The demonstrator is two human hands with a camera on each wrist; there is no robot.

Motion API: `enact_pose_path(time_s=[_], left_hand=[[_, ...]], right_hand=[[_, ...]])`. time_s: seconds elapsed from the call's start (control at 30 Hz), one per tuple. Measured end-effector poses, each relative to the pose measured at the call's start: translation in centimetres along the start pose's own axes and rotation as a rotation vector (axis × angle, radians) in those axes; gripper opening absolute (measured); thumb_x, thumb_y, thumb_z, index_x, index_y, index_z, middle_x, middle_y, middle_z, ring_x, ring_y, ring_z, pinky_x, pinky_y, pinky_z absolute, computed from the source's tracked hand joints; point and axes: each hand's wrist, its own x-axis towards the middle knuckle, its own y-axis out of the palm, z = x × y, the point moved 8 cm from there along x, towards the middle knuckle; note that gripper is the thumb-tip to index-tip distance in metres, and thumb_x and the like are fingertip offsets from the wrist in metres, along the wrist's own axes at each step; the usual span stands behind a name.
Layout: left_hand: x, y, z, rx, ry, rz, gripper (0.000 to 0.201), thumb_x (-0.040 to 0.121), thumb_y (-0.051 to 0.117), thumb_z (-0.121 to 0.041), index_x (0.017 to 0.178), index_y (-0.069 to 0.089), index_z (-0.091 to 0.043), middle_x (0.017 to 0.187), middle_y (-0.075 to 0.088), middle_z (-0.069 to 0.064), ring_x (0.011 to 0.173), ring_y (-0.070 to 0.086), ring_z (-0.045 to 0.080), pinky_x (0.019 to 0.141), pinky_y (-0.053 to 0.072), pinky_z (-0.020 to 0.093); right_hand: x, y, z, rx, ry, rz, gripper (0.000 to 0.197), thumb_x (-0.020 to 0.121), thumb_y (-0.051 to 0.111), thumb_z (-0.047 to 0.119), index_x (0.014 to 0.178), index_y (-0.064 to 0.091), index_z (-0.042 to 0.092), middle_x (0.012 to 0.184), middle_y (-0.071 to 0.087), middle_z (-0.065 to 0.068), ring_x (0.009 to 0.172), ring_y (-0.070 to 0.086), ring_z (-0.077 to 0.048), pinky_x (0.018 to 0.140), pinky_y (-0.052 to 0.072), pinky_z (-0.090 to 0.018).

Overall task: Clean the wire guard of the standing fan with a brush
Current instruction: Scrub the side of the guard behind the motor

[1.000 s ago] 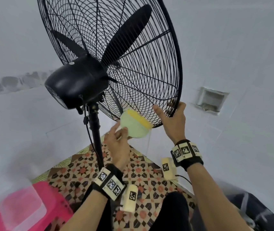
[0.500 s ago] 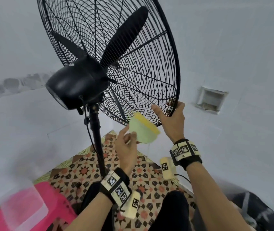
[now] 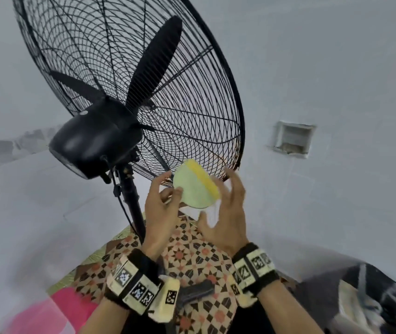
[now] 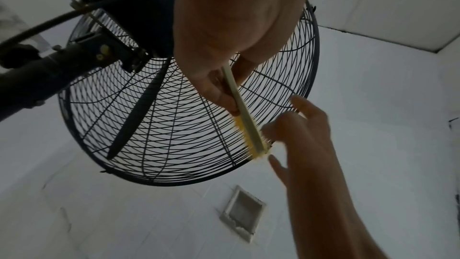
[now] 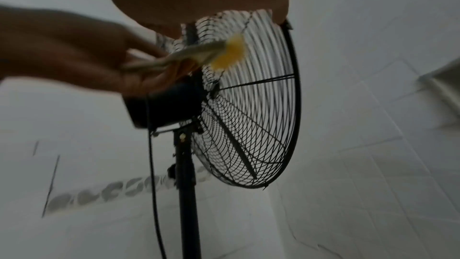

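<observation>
Nearest, two bare forearms with black wrist bands [image 3: 254,266] carrying cream marker blocks, above a patterned mat [image 3: 192,259] on the floor. At the lower left corner a pink container [image 3: 47,314], blurred. At the lower right a dark bag or bundle, too blurred to identify.

Next, the left hand [image 3: 160,213] raised, grip clamped on the brush [image 3: 195,186]: thumb and fingers pinching the pale green paddle-shaped back at its lower edge. Seen edge-on from the left wrist as a thin cream-green strip [image 4: 242,109] running out from the fingers, yellow bristles along the far end.

Just beside it, the right hand [image 3: 228,213] with grip apart, fingers spread and loosely bent, holding nothing. Thumb just under the brush's lower right edge, fingertips up by the bottom rim of the guard; contact with either cannot be told through the motion blur. Same spread fingers visible from the left wrist [image 4: 303,133], close beside the bristle end.

Beyond the hands, the yellow bristle strip up against the lowest part of the wire guard [image 3: 124,75], near its outer ring. Black guard, round, tilted, with black blades [image 3: 153,63] inside. Black motor housing [image 3: 95,141] behind the guard on the left, on a black pole [image 3: 134,208] with a cable running down alongside it.

Farthest, pale grey tiled wall, with a small square recessed vent [image 3: 292,139] to the right of the guard and dark smudges low along the left.
</observation>
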Motion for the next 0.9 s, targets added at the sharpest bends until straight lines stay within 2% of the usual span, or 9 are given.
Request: enact_pose_path(time_s=[0.1,0.23,0.37,0.47,0.57,0.63,0.7,0.8,0.9], left_hand=[[0.7,1.5,-1.0,0.033,-0.011,0.091,0.033,0.104,0.062,-0.012,0.130,0.061,-0.032,0.103,0.078,-0.001,0.098,0.076,0.020,0.081,0.063,0.037],[2.0,3.0,-3.6,0.125,0.032,0.324,0.025,0.110,0.050,-0.029,0.127,0.066,-0.020,0.115,0.078,0.002,0.099,0.076,0.015,0.083,0.063,0.035],[4.2,4.0,-10.0,0.688,0.664,0.299,0.031,0.107,0.057,-0.029,0.137,0.063,-0.024,0.134,0.068,-0.007,0.112,0.062,-0.005,0.102,0.056,0.046],[4.1,7.7,-14.2,1.159,1.281,0.310,0.057,0.093,0.069,-0.007,0.146,0.056,-0.023,0.159,0.048,0.003,0.149,0.039,0.023,0.122,0.031,0.052],[4.4,10.6,-16.3,1.565,1.569,0.378,0.087,0.089,0.064,0.001,0.162,0.027,-0.028,0.175,0.011,0.007,0.161,0.008,0.028,0.130,0.004,0.055],[5.5,11.9,-17.7,1.734,1.596,0.376,0.098,0.090,0.064,-0.003,0.167,0.008,-0.029,0.175,-0.004,0.007,0.161,-0.005,0.030,0.128,0.000,0.060],[7.3,12.6,-18.9,1.884,1.527,0.330,0.110,0.088,0.076,-0.026,0.167,0.000,-0.029,0.175,-0.009,0.008,0.161,-0.009,0.032,0.127,0.000,0.065],[9.1,13.3,-19.9,1.987,1.469,0.259,0.124,0.074,0.082,-0.063,0.166,0.006,-0.031,0.175,0.005,0.010,0.161,-0.002,0.036,0.125,0.002,0.069],[9.9,14.1,-19.9,1.965,1.477,0.249,0.117,0.071,0.085,-0.061,0.164,0.019,-0.035,0.170,0.022,0.011,0.160,0.008,0.037,0.124,0.006,0.071]], right_hand=[[-1.2,2.3,0.2,-0.102,-0.032,0.117,0.061,0.080,0.067,0.019,0.140,0.055,0.011,0.151,0.045,-0.009,0.144,0.034,-0.033,0.112,0.041,-0.052],[-0.7,0.8,-1.9,-0.182,0.190,-0.063,0.019,0.096,0.058,0.023,0.110,0.063,0.012,0.112,0.064,0.000,0.106,0.058,-0.023,0.076,0.055,-0.037],[-1.3,-1.5,-4.3,0.154,0.564,-0.253,0.012,0.093,0.069,0.010,0.094,0.057,0.011,0.081,0.060,0.010,0.064,0.060,0.000,0.051,0.042,-0.009],[-4.0,-2.6,-6.7,0.391,0.863,-0.567,0.023,0.090,0.070,0.003,0.101,0.053,0.012,0.086,0.065,0.005,0.068,0.064,0.004,0.054,0.049,-0.011],[-6.5,-2.0,-8.9,0.652,1.099,-0.858,0.034,0.095,0.064,0.007,0.124,0.049,0.017,0.110,0.064,-0.001,0.091,0.066,-0.006,0.068,0.059,-0.023],[-6.1,-0.8,-9.9,0.896,1.136,-0.907,0.053,0.096,0.062,0.004,0.140,0.041,0.026,0.122,0.060,-0.004,0.103,0.066,-0.015,0.071,0.063,-0.034],[-4.6,0.2,-10.4,1.045,1.133,-0.880,0.068,0.096,0.062,-0.001,0.147,0.039,0.038,0.123,0.060,-0.002,0.108,0.066,-0.023,0.073,0.064,-0.039],[-2.7,1.8,-10.8,1.153,1.136,-0.905,0.060,0.098,0.064,0.002,0.145,0.051,0.036,0.132,0.061,-0.004,0.121,0.063,-0.034,0.071,0.063,-0.036],[-2.4,3.8,-9.8,1.189,1.148,-0.891,0.054,0.099,0.065,0.005,0.142,0.054,0.034,0.139,0.060,-0.009,0.121,0.063,-0.035,0.071,0.062,-0.034]])
